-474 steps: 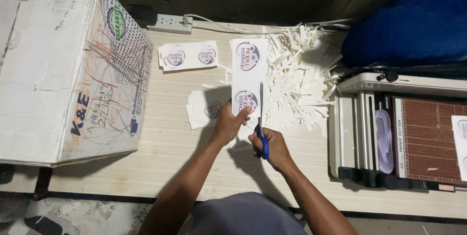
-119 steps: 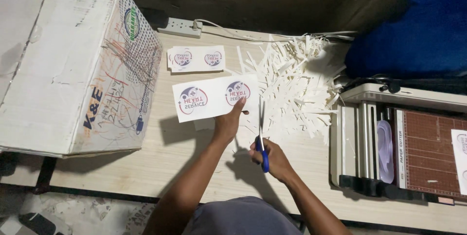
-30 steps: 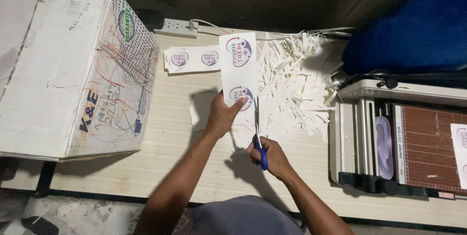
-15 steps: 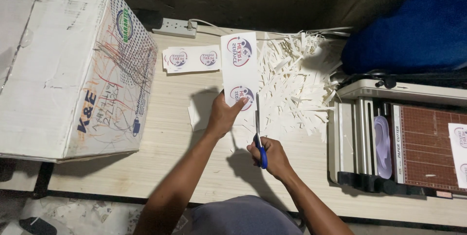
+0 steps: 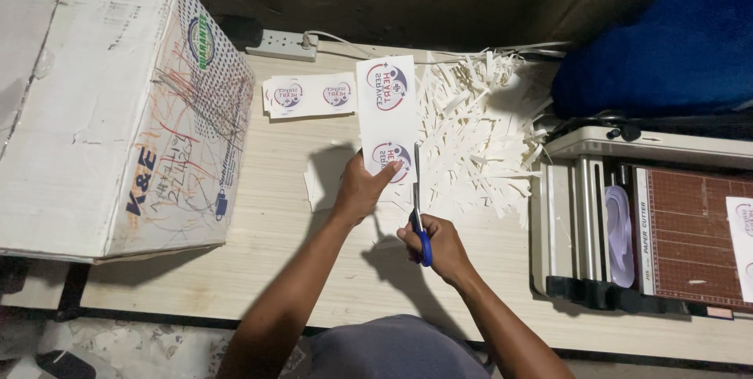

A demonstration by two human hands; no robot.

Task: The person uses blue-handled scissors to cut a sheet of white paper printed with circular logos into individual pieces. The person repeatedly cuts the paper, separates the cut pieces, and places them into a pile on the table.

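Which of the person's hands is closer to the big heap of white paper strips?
Right. The right hand, gripping blue-handled scissors, sits just below the heap of white paper strips; the left hand is farther left, holding the printed sheet.

Light wood-grain table (image 5: 259, 246). Lying on it: large white cardboard box (image 5: 102, 112) at left, white power strip (image 5: 282, 44) at back edge, stack of printed stickers (image 5: 307, 94), heap of white paper offcuts (image 5: 478, 136), paper cutter (image 5: 651, 222) at right.
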